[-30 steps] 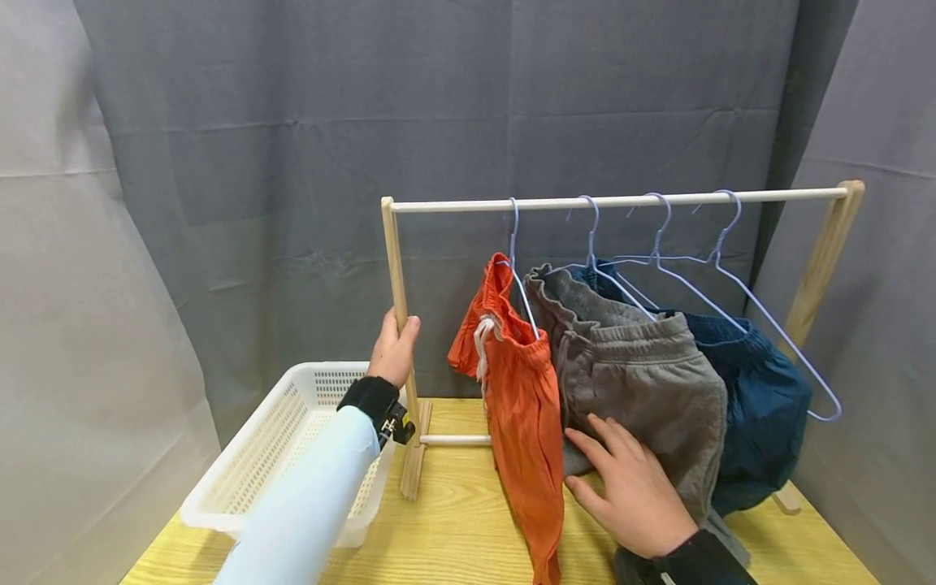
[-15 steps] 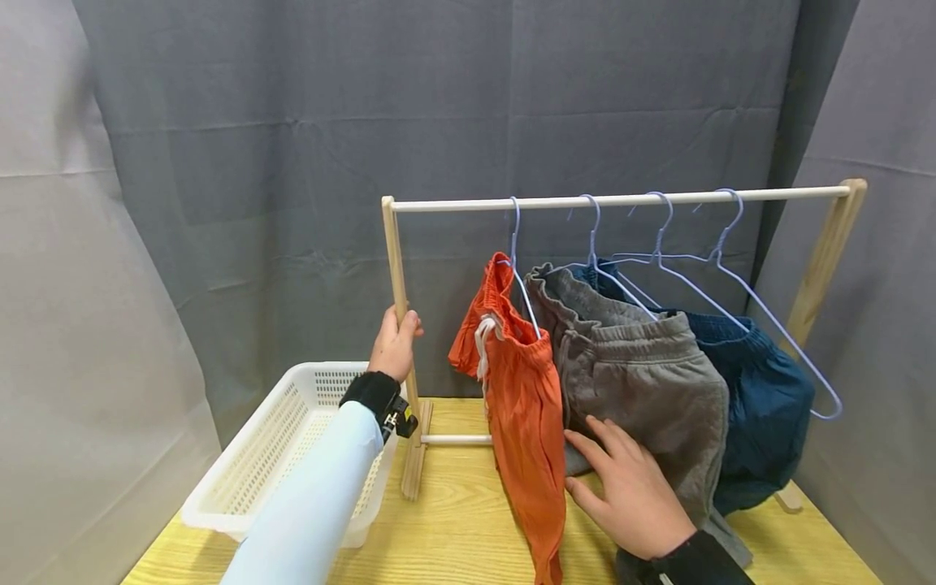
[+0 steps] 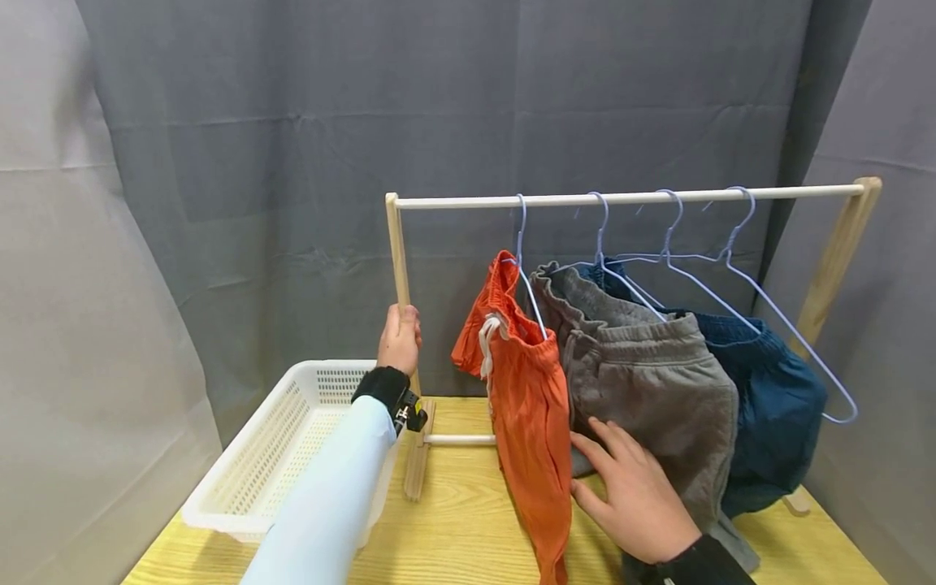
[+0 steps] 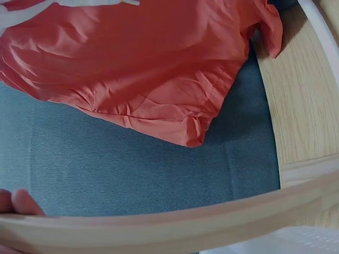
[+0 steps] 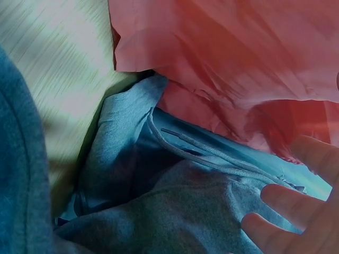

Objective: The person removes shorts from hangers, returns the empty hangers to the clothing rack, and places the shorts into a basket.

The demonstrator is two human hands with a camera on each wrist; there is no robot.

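My left hand (image 3: 400,340) is staying wrapped around the rack post (image 3: 398,260) left of centre, thumb now tucked in, while my right hand (image 3: 634,496), fingers spread, is still pressing the grey shorts (image 3: 651,390) at lower right, steadying both.

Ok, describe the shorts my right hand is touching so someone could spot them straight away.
Find the wooden rack on the table. Three pairs of shorts hang there on wire hangers; the right hand lies flat on the middle pair, the grey shorts. They hang between orange shorts and dark blue shorts.
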